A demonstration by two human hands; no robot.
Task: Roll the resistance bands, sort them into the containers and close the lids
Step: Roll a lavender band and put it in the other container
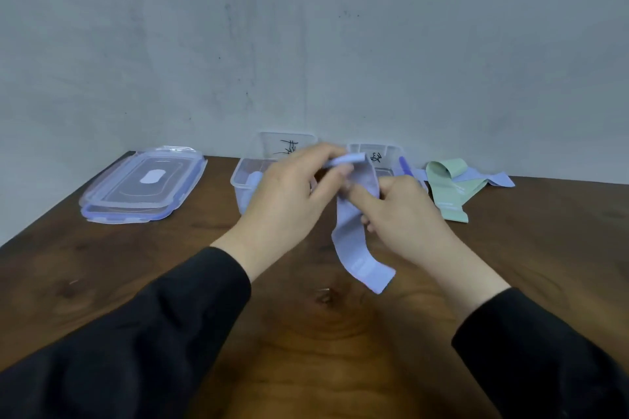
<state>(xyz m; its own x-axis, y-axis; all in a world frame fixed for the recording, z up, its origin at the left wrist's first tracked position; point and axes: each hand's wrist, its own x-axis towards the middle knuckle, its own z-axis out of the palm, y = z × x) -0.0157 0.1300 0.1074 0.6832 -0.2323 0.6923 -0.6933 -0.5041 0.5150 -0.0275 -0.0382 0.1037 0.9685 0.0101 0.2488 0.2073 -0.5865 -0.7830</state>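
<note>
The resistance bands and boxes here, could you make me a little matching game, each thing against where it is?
Things:
1. lavender band
2. green band
3. stacked lids
4. left container

Places:
A. flat on the table at far left
B. held between the left hand and right hand, one end hanging
C. lying on the table at right
D. open, by the wall, behind the left hand

Pairs: 1-B, 2-C, 3-A, 4-D
</note>
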